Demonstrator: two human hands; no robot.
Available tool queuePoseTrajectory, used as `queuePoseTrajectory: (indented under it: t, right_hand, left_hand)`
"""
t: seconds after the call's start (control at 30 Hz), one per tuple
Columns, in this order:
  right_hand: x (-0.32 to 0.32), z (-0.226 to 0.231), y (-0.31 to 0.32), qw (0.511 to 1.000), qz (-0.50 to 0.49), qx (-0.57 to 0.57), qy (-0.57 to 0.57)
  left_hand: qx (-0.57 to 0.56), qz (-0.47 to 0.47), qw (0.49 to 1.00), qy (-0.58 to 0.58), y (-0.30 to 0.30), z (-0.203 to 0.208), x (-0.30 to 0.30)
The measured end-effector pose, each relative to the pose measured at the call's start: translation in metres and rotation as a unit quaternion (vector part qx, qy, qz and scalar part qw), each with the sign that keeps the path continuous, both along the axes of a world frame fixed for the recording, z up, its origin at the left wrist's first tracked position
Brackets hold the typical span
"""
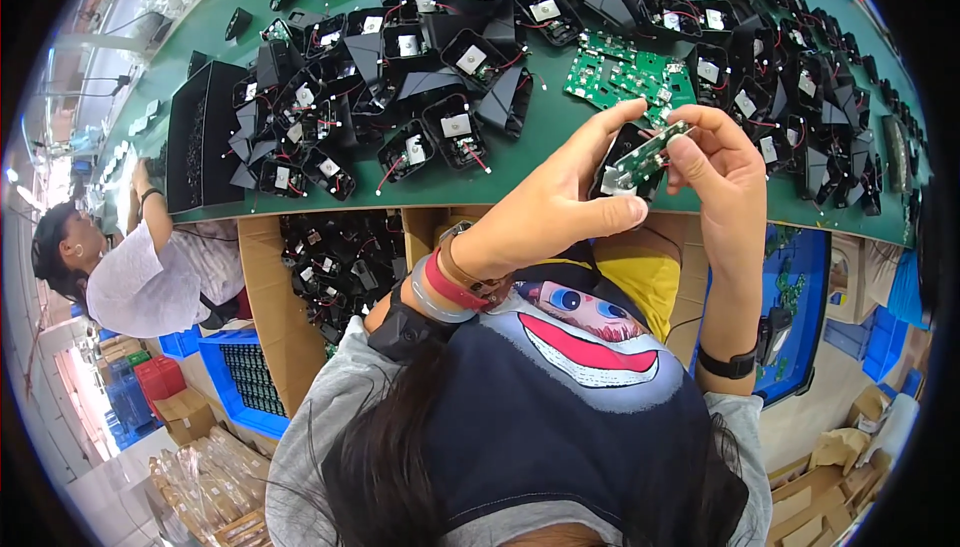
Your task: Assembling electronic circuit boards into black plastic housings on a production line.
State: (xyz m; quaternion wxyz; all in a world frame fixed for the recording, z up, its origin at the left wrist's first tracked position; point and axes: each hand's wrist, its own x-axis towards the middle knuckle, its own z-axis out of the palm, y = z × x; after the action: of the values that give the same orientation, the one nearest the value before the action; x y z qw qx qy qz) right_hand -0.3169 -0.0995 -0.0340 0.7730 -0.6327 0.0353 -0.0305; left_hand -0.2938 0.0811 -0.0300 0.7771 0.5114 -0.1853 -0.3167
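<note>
My left hand (565,197) is wrapped round a small black plastic housing (612,155), thumb along its near side. Between the thumb and fingers of my right hand (718,159) is a narrow green circuit board (648,159), tilted over the housing's opening. Whether the board touches the housing I cannot tell. Just beyond both hands lies a pile of green circuit boards (610,69) on the green table (560,142).
Black housings with white parts and red wires (457,127) crowd the table on both sides. A black bin (190,162) stands at left, near a co-worker (150,272). Below the edge are a cardboard box of housings (262,297) and a blue crate (818,297).
</note>
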Motion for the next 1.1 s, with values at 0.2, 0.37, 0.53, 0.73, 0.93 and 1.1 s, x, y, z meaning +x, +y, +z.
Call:
queuePoseTrajectory:
  t: [0.2,0.37,0.53,0.73,0.93,1.1]
  right_hand:
    - [0.003,0.008,0.001,0.998,0.022,-0.064,0.014]
    - [0.003,0.020,0.000,0.987,0.102,-0.101,0.067]
    - [0.007,0.012,0.008,0.960,0.084,-0.265,-0.044]
    - [0.003,0.004,0.005,0.997,0.039,-0.065,0.000]
    - [-0.015,0.006,0.013,0.998,0.042,-0.045,-0.026]
    - [-0.018,0.005,0.016,0.980,-0.044,-0.148,-0.125]
  left_hand:
    - [0.016,0.008,0.999,-0.044,-0.003,-0.008,0.000]
    - [0.017,0.000,0.998,-0.067,-0.005,-0.011,-0.002]
    - [0.034,0.038,0.996,-0.073,-0.005,-0.011,-0.002]
    - [-0.048,0.042,0.996,0.064,-0.005,-0.005,-0.003]
    - [-0.048,0.059,0.997,0.011,-0.006,-0.005,-0.005]
    - [-0.040,0.037,0.998,-0.006,-0.005,-0.005,-0.005]
